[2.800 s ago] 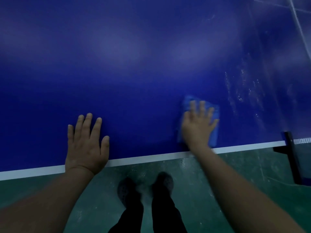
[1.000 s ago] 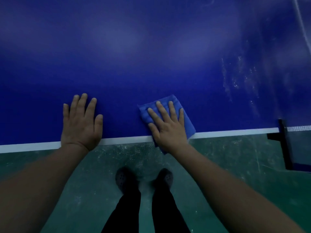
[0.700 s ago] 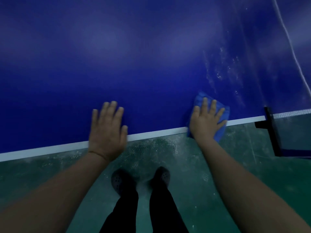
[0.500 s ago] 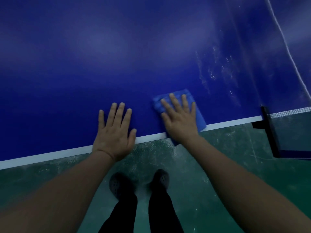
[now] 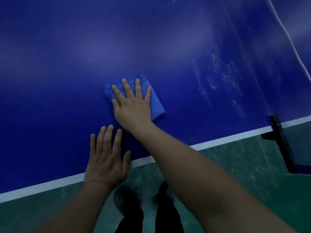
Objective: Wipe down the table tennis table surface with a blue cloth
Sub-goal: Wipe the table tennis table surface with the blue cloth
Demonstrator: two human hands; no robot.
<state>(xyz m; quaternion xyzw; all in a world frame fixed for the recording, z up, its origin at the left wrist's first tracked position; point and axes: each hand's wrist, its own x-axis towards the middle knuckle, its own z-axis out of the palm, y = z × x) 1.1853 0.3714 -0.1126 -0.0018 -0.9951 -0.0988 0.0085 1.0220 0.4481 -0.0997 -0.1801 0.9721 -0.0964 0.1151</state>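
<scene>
The dark blue table tennis table point(image 5: 84, 64) fills the upper view, with a white line along its near edge. A folded blue cloth point(image 5: 155, 105) lies flat on it, a hand's length in from the edge. My right hand point(image 5: 133, 105) presses on the cloth with straight, spread fingers and covers most of it. My left hand point(image 5: 106, 158) rests flat on the bare table surface just below the cloth, its heel over the white edge line. White streaky marks point(image 5: 213, 81) show on the surface to the right of the cloth.
A black net post point(image 5: 282, 143) clamps to the table's edge at the right, with the net's white top cord point(image 5: 286, 31) running up the right side. Below the edge are green floor point(image 5: 235, 165) and my two dark shoes point(image 5: 121, 200).
My right hand has pushed the cloth away from the white edge line, farther onto the table and a little left. My left hand has stayed flat by the edge.
</scene>
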